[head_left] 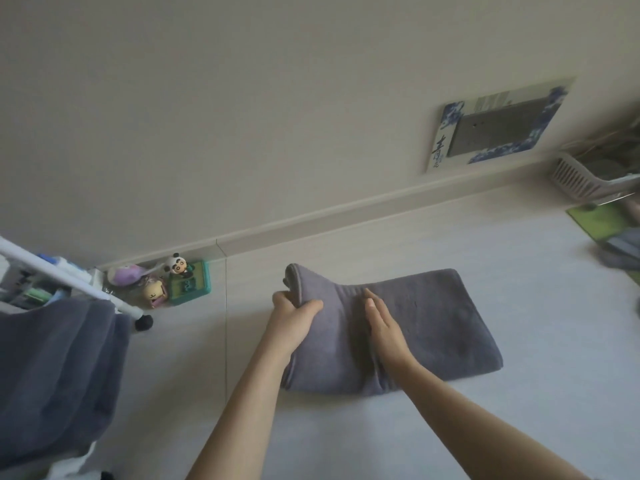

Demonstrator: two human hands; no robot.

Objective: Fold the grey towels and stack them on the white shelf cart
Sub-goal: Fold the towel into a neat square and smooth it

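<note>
A grey towel (429, 317) lies on the pale floor in front of me, its right part flat. My left hand (294, 315) grips the towel's left end and holds that end lifted and curled over. My right hand (382, 323) rests flat on the middle of the towel, fingers together and pointing away from me. At the left stands the white shelf cart (69, 282), with folded grey towels (52, 368) lying on its lower level.
Small toys (156, 282) and a green box (188, 282) sit by the skirting board next to the cart's black wheel (143, 322). A blue-edged panel (498, 124) leans on the wall. A white basket (581, 181) and green mat (602, 220) lie at far right.
</note>
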